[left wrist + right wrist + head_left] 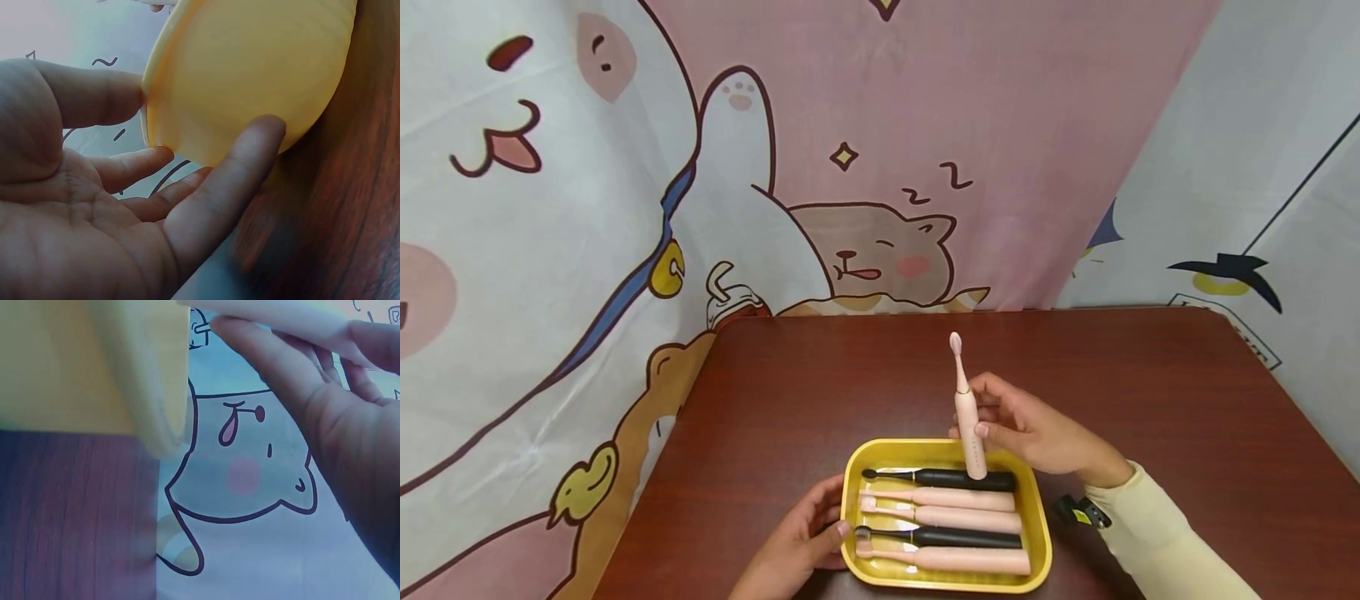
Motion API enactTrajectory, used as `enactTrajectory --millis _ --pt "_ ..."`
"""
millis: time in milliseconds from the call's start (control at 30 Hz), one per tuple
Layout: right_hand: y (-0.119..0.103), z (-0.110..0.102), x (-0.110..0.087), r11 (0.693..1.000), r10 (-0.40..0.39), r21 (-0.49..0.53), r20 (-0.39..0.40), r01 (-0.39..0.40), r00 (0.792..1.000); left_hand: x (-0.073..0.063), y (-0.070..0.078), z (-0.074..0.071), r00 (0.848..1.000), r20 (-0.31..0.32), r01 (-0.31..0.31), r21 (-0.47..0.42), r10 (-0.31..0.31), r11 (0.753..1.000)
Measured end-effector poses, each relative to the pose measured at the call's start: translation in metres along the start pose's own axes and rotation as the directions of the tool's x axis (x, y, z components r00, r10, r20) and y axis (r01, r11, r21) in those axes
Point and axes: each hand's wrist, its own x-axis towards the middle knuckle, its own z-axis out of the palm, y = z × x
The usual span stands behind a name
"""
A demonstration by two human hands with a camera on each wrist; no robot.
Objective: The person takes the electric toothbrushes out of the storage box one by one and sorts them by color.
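Observation:
My right hand [1026, 429] holds a pink electric toothbrush [967, 425] by its handle, thumb in front, over the far right edge of a yellow tray [1042, 533]. The brush stands nearly upright, head up, its lower end overlapping a black electric toothbrush [951, 478] in the tray. Below that lie more pink toothbrushes [970, 560] and another black one [970, 537], side by side with heads to the left. My left hand [801, 537] grips the tray's left side, thumb at the rim and fingers against the outer wall [250, 69]. In the right wrist view the handle [300, 319] is pale and blurred.
The tray stands near the front of a dark red-brown table [820, 375]. A cartoon-printed cloth [1037, 125] hangs behind and to the left. A small black device with a yellow-green patch [1081, 515] sits at the right wrist.

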Motion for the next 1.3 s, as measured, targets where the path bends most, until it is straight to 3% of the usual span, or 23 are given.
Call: enactTrajectory --millis 233,400,667,900,1100,1300 --pt "0.002 -0.01 0.002 0.999 -0.021 -0.031 -0.081 0.019 0.997 0.0 -0.001 0.0 1.0 0.001 0.007 -0.004 -0.007 1.0" --pt "0.002 -0.02 0.003 0.997 0.005 -0.072 -0.16 -0.017 0.987 0.001 -0.001 -0.001 1.0 0.005 0.0 -0.007 0.0 1.0" --pt "0.013 -0.037 0.007 1.0 0.005 0.0 -0.212 -0.005 0.977 0.001 -0.002 -0.002 1.0 0.015 -0.012 0.0 0.012 1.0" --pt "0.026 -0.05 0.017 0.999 -0.001 0.036 -0.242 0.01 0.97 0.0 -0.002 -0.002 1.0 0.017 0.016 -0.025 -0.016 1.0" --pt "0.036 -0.061 0.028 1.0 0.008 0.028 -0.337 0.002 0.942 0.0 -0.003 -0.002 0.999 0.027 0.02 -0.031 -0.019 0.999" --pt "0.048 -0.07 0.038 0.999 0.019 -0.018 -0.454 -0.031 0.891 0.001 -0.002 -0.003 0.999 0.035 0.028 -0.047 -0.027 0.998"
